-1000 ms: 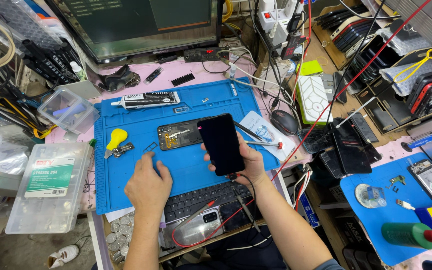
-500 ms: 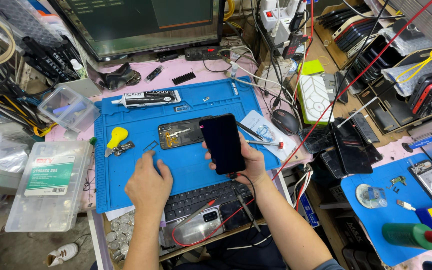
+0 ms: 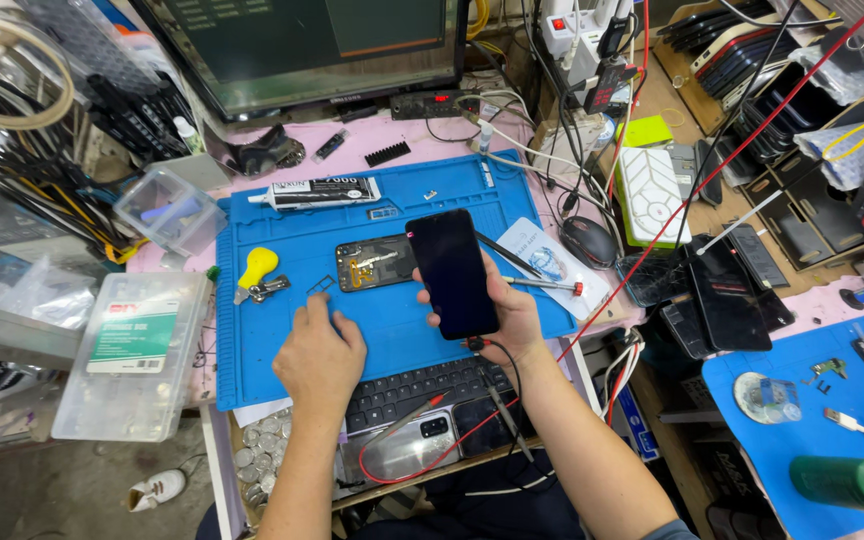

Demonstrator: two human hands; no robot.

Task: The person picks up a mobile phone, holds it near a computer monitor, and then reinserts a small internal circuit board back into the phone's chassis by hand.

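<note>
My right hand holds a black smartphone by its lower end, dark screen up, above the blue work mat. My left hand rests palm down on the mat, its fingers bent over a small dark part. Just beyond the phone lies an opened phone back with its inner parts showing. A yellow-handled tool lies on the mat to the left of it. A glue tube lies near the mat's far edge.
A keyboard and a silver phone with red and black probe leads sit at the near edge. A clear plastic box stands left. A monitor is behind. A mouse, tweezers and several phone screens lie right.
My right hand has shifted the black phone slightly; my left hand stays on the mat near the small part. Little else differs.
</note>
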